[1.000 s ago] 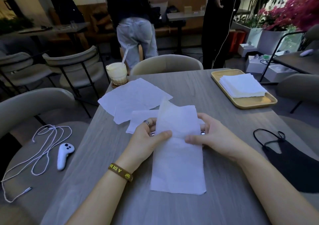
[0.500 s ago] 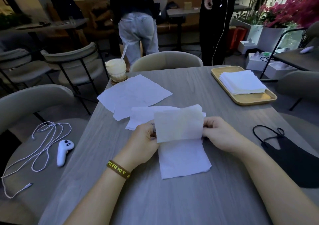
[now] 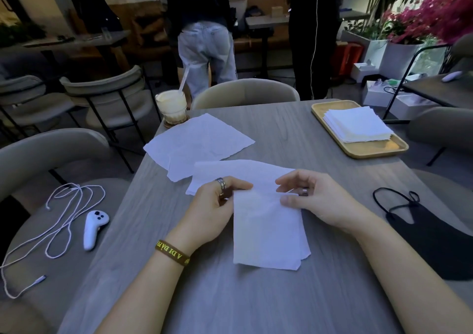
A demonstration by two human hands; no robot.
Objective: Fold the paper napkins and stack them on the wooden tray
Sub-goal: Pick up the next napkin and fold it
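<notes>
A white folded napkin (image 3: 267, 233) lies on the grey table in front of me, its layers showing at the lower right corner. My left hand (image 3: 215, 210) pinches its upper left corner. My right hand (image 3: 314, 198) pinches its upper right edge between thumb and fingers. Under both hands lies another flat napkin (image 3: 238, 171), and beyond it several unfolded napkins (image 3: 199, 141) overlap. The wooden tray (image 3: 368, 149) sits at the far right with a stack of folded napkins (image 3: 357, 126) on it.
An iced drink (image 3: 171, 107) with a straw stands at the table's far left corner. A black face mask (image 3: 432, 236) lies at the right edge. A white controller (image 3: 94, 227) and a cable (image 3: 64, 221) rest on the left chair. People stand behind the table.
The long napkin strip was folded in half, its upper half brought down over the lower half. Both hands stayed at the fold, now holding its upper corners.
</notes>
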